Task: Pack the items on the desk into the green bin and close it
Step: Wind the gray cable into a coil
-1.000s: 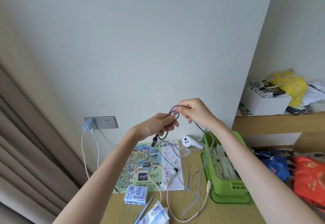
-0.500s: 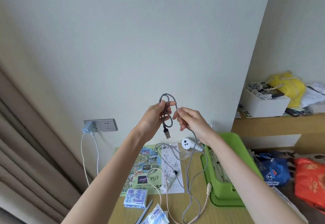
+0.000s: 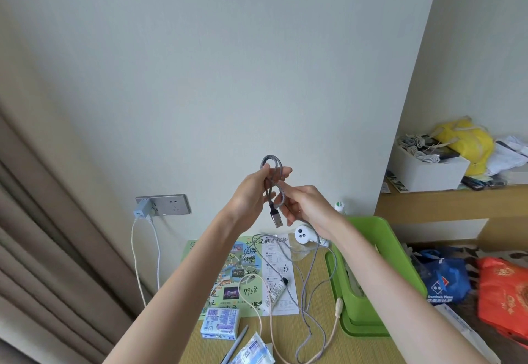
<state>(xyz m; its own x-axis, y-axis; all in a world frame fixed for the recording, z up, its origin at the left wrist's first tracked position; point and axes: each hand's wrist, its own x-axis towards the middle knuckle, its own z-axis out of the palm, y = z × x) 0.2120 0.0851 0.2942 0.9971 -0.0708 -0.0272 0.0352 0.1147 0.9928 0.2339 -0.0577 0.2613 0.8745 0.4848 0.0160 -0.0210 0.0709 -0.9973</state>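
Observation:
Both hands hold a grey braided USB cable [image 3: 273, 176] up in front of the wall. My left hand [image 3: 253, 192] pinches a small loop of it, and the USB plug hangs below the loop. My right hand [image 3: 303, 206] grips the strand just beside it; the rest of the cable trails down onto the desk. The open green bin [image 3: 371, 286] stands on the desk at the right, partly behind my right forearm. On the desk lie a white device [image 3: 304, 235], a small tube [image 3: 278, 289], a beige cable [image 3: 334, 323], a blue tissue pack [image 3: 220, 322] and a pen [image 3: 235, 343].
A colourful map sheet [image 3: 228, 272] and a printed paper [image 3: 278, 266] cover the desk [image 3: 314, 343]. A wall socket [image 3: 168, 203] with a white charger lead is at the left, beside curtains. A shelf at the right holds a white box [image 3: 425, 169] and a yellow bag [image 3: 465, 140].
Both hands rose from just above the desk. The cable's end was folded into a small loop in my left hand, and my right hand slid down beside the plug.

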